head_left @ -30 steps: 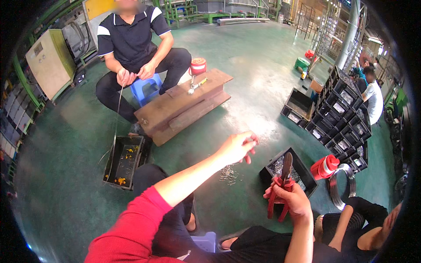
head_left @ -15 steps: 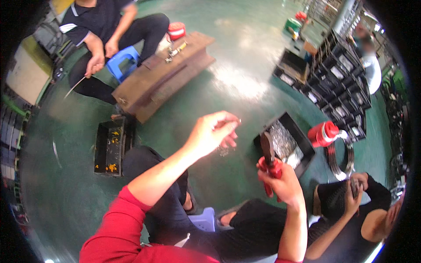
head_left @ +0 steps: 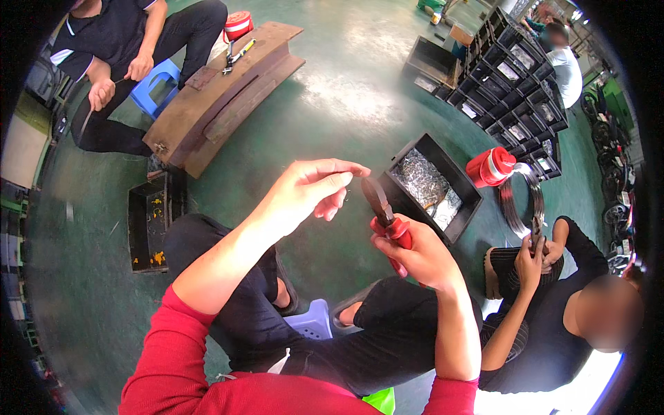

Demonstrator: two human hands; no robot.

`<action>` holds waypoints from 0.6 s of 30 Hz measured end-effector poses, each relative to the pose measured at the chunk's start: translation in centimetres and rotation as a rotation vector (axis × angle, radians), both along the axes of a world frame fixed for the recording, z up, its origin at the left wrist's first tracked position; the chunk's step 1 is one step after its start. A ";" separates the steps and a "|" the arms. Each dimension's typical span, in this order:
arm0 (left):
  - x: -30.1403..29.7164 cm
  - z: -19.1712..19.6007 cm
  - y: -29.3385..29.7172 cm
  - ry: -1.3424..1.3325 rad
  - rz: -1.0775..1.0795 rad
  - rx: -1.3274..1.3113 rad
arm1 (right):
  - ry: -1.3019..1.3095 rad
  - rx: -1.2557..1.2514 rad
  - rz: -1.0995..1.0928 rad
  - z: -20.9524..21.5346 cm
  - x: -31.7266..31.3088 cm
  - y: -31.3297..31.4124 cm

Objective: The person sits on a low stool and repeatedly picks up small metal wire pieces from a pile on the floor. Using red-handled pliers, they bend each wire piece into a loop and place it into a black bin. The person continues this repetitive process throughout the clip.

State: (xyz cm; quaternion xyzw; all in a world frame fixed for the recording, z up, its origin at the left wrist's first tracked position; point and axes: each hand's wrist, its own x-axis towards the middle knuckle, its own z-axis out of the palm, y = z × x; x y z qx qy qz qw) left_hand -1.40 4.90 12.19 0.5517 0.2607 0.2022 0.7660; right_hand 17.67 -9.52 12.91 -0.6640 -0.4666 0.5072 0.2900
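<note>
My left hand (head_left: 310, 192) is raised in front of me, thumb and forefinger pinched together on a small thin piece of wire that is barely visible. My right hand (head_left: 415, 252) grips red-handled pliers (head_left: 384, 213), their dark jaws pointing up toward the fingertips of my left hand. Just beyond both hands, a black bin (head_left: 462, 181) of shiny metal wire pieces sits on the green floor. I am seated on a low blue-white stool (head_left: 315, 325), with my knees spread.
A person at my right holds a tool by a coil of wire (head_left: 520, 202) and a red spool (head_left: 490, 167). Another person sits at a brown steel beam (head_left: 221, 93) at far left. A black tray (head_left: 146, 220) lies left; stacked black crates (head_left: 512, 76) stand far right.
The view tilted down and shifted. My left hand drew back toward me and my right hand lifted the pliers closer, so the jaws now almost meet my left fingertips.
</note>
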 end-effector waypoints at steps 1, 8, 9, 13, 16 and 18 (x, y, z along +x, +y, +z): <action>0.0 0.0 0.0 -0.004 -0.015 -0.020 | -0.006 0.003 0.005 0.0 0.0 -0.1; -0.1 -0.6 0.0 -0.044 -0.060 -0.037 | -0.020 -0.002 0.016 0.1 -0.2 -0.2; -0.2 -0.7 0.0 -0.031 -0.057 -0.040 | -0.020 -0.003 0.018 0.2 -0.2 -0.3; -0.2 -0.5 0.0 -0.008 -0.066 -0.020 | -0.030 -0.008 0.026 0.3 -0.1 -0.3; -0.2 -0.3 0.0 0.019 -0.066 0.007 | -0.030 -0.023 0.029 0.4 -0.1 -0.4; -0.2 -0.2 0.0 0.038 -0.070 0.055 | -0.028 -0.029 0.036 0.4 0.0 -0.4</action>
